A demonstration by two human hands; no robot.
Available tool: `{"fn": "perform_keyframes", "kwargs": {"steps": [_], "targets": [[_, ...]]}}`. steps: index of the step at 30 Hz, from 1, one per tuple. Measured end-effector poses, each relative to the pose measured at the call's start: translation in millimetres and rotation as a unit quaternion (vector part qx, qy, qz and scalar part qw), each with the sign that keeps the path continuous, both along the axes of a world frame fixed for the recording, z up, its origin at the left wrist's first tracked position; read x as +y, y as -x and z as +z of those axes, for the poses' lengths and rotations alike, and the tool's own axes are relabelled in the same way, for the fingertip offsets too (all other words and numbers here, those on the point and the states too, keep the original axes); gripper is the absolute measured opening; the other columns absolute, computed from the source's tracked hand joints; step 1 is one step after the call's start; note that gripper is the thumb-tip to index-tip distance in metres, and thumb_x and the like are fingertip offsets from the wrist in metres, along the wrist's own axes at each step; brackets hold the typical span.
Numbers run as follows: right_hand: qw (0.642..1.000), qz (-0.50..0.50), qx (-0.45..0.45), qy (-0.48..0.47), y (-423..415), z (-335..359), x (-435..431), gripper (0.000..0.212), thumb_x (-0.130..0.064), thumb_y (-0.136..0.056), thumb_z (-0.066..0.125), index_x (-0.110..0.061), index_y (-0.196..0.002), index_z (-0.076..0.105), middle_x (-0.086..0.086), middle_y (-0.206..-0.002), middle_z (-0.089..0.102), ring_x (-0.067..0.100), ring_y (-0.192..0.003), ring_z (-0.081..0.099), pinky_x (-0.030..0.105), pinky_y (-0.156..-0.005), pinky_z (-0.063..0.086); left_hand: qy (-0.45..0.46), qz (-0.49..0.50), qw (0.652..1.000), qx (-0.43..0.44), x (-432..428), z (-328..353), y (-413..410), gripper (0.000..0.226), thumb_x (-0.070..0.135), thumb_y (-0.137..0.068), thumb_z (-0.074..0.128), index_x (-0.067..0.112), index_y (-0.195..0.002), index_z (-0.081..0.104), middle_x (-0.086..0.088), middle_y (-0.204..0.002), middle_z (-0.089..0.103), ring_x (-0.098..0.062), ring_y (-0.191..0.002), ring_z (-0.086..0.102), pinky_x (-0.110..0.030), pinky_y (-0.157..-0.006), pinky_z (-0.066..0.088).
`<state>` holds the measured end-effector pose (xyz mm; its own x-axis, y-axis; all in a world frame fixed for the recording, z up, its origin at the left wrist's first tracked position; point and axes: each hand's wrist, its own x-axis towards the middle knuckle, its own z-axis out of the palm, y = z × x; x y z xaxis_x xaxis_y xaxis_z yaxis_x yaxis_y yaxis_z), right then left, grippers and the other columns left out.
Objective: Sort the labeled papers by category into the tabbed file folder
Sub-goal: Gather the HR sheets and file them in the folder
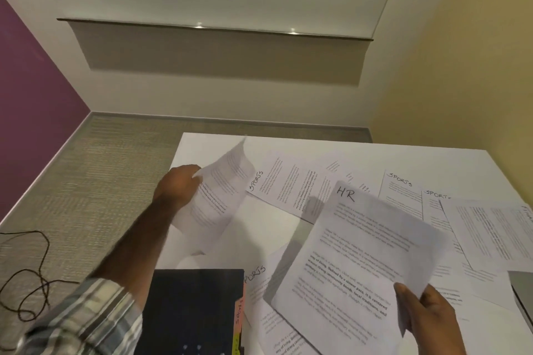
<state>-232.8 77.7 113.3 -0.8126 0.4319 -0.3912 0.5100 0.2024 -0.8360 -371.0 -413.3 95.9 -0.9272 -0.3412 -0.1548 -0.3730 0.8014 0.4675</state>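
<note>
The white bench (259,225) carries loose printed sheets and a dark folder (196,311). The folder lies at the near edge, with coloured tabs (238,315) along its right side. Just beside it lies a near sheet (259,288) headed SPORTS, partly covered. A far sheet (288,184), also SPORTS, lies aslant near the middle. Two right sheets (403,196) headed SPORTS overlap, and a blurred sheet (490,228) lies over their corner. A grey object (522,294) sits at the right edge.

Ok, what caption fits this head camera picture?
Left hand holds a curled sheet, right hand the HR paper, above SPORTS pages beside a dark tabbed folder.
</note>
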Motion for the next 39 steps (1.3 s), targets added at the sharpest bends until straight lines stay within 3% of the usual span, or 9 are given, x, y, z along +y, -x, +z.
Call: {"fn": "perform_keyframes", "kwargs": {"steps": [4, 8, 13, 16, 20, 25, 30, 35, 39], "targets": [[0.995, 0.021, 0.021, 0.093, 6.5, 36.8, -16.3, 0.009, -0.007, -0.098, 0.062, -0.002, -0.091, 0.064, -0.003, -0.048, 0.054, 0.021, -0.054, 0.041, 0.032, -0.059, 0.036, -0.097, 0.016, 0.991, 0.086, 28.8, 62.2, -41.1, 0.018, 0.024, -0.100, 0.055, 0.025, -0.105, 0.073, 0.007, -0.094, 0.073, -0.014, -0.085, 0.069, -0.031, -0.072, 0.050], [0.982, 0.070, 0.064, 0.166, 9.5, 76.1, -31.0, 0.032, -0.004, -0.101, 0.057, -0.018, -0.073, 0.052, -0.014, -0.043, 0.046, 0.003, -0.039, 0.037, 0.024, -0.048, 0.035, -0.319, 0.056, 0.936, 0.136, 79.3, 105.7, -96.2, 0.021, 0.021, -0.101, 0.058, 0.024, -0.116, 0.072, 0.005, -0.101, 0.078, -0.016, -0.090, 0.075, -0.037, -0.081, 0.059], [0.965, 0.114, 0.102, 0.215, 16.7, 107.6, -27.1, 0.017, -0.004, -0.103, 0.053, -0.011, -0.111, 0.066, -0.005, -0.078, 0.068, 0.001, -0.054, 0.064, 0.011, -0.049, 0.046, -0.551, 0.064, 0.829, 0.070, 154.8, 115.2, -148.4, 0.025, 0.014, -0.101, 0.056, 0.015, -0.122, 0.069, -0.017, -0.116, 0.074, -0.033, -0.099, 0.073, -0.052, -0.096, 0.054], [0.949, 0.101, 0.099, 0.281, 15.3, 120.1, -13.9, 0.025, -0.003, -0.104, 0.049, -0.013, -0.124, 0.061, -0.007, -0.103, 0.072, -0.003, -0.077, 0.071, 0.009, -0.060, 0.052, -0.600, 0.060, 0.796, 0.042, 200.6, 118.7, -172.2, 0.030, 0.015, -0.100, 0.057, 0.010, -0.128, 0.066, -0.020, -0.122, 0.070, -0.037, -0.106, 0.068, -0.056, -0.102, 0.049], [0.941, 0.101, 0.070, 0.316, 5.0, 119.6, 16.4, 0.027, -0.001, -0.103, 0.047, -0.007, -0.127, 0.060, 0.006, -0.122, 0.071, 0.015, -0.102, 0.071, 0.020, -0.070, 0.058, -0.642, 0.067, 0.763, 0.035, 246.8, 125.3, -199.4, 0.028, 0.020, -0.101, 0.055, 0.012, -0.124, 0.070, -0.020, -0.123, 0.070, -0.036, -0.107, 0.068, -0.058, -0.104, 0.046], [0.956, 0.088, 0.045, 0.277, -15.7, 111.9, 59.5, 0.033, 0.008, -0.094, 0.057, -0.004, -0.125, 0.055, 0.016, -0.119, 0.071, 0.031, -0.104, 0.071, 0.043, -0.091, 0.058, -0.627, 0.058, 0.777, 0.005, 290.7, 123.5, -225.9, 0.040, 0.041, -0.103, 0.049, 0.016, -0.130, 0.066, -0.014, -0.127, 0.070, -0.035, -0.118, 0.066, -0.055, -0.107, 0.046], [0.946, 0.167, 0.046, 0.273, -36.5, 107.5, 94.2, 0.034, 0.008, -0.093, 0.057, -0.006, -0.123, 0.066, 0.013, -0.116, 0.076, 0.033, -0.105, 0.072, 0.041, -0.089, 0.057, -0.540, -0.029, 0.841, 0.005, 330.3, 126.2, -238.7, 0.028, 0.018, -0.099, 0.063, 0.014, -0.126, 0.066, -0.008, -0.121, 0.073, -0.027, -0.109, 0.072, -0.045, -0.096, 0.057], [0.956, 0.213, 0.044, 0.196, -54.4, 92.2, 116.6, 0.030, 0.003, -0.094, 0.060, -0.008, -0.120, 0.071, 0.011, -0.114, 0.077, 0.032, -0.099, 0.071, 0.041, -0.083, 0.054, -0.480, -0.011, 0.877, 0.026, 359.9, 114.2, -246.4, 0.024, 0.003, -0.095, 0.064, 0.025, -0.105, 0.070, 0.011, -0.094, 0.078, -0.016, -0.094, 0.073, -0.016, -0.070, 0.057], [0.968, 0.188, 0.083, 0.142, -76.6, 81.1, 123.3, 0.025, -0.003, -0.095, 0.063, -0.016, -0.114, 0.073, -0.003, -0.104, 0.079, 0.017, -0.095, 0.075, 0.023, -0.072, 0.056, -0.470, 0.009, 0.882, 0.044, 375.9, 90.8, -259.5, 0.027, 0.007, -0.095, 0.066, 0.031, -0.106, 0.069, 0.014, -0.104, 0.075, -0.010, -0.101, 0.071, -0.019, -0.080, 0.057]]}}
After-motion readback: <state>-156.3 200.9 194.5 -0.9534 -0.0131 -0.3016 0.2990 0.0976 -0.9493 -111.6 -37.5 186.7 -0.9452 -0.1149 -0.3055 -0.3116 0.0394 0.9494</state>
